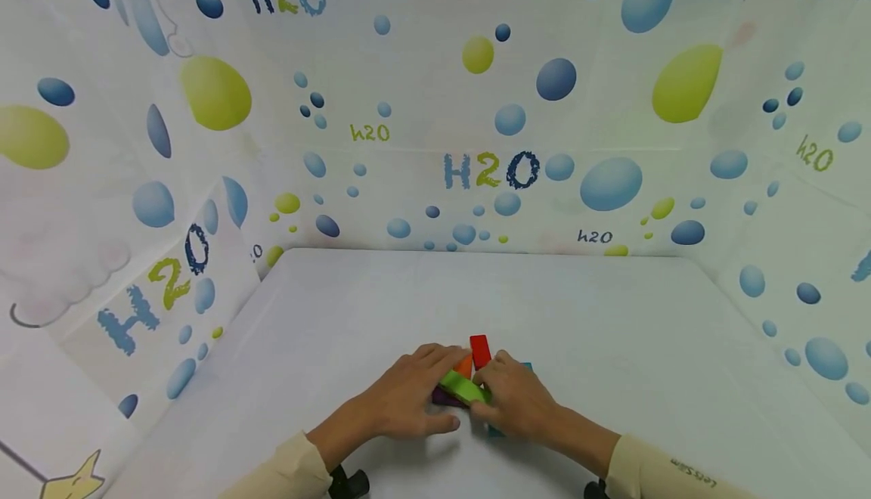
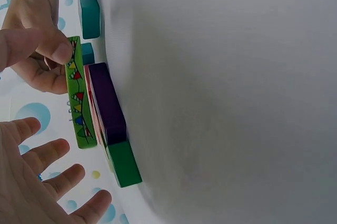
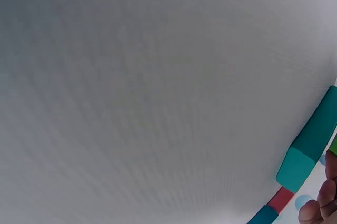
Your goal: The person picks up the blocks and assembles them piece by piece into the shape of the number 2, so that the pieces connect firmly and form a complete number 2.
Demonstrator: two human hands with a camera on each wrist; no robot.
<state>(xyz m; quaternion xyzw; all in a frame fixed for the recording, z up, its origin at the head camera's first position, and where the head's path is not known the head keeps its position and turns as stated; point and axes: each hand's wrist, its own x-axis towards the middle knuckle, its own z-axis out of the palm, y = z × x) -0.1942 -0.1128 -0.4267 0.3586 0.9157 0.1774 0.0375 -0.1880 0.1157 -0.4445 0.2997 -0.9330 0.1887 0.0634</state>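
Light green block (image 1: 464, 387), at about six o'clock on the white counter (image 1: 408, 295), is pinched at its four o'clock end by the right hand (image 1: 517, 399); apparently painted wood, it should prove light, stiff, sturdy and slightly slick, best gripped across its narrow sides. Left hand (image 1: 410, 389), at nine o'clock, is spread wide. Smooth, straight-edged red block (image 1: 480, 351) and purple block (image 1: 446, 398) sit at one and eight o'clock.

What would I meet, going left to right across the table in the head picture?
Left sleeve, left-hand grip, orange block, red block, right-hand grip, right sleeve.
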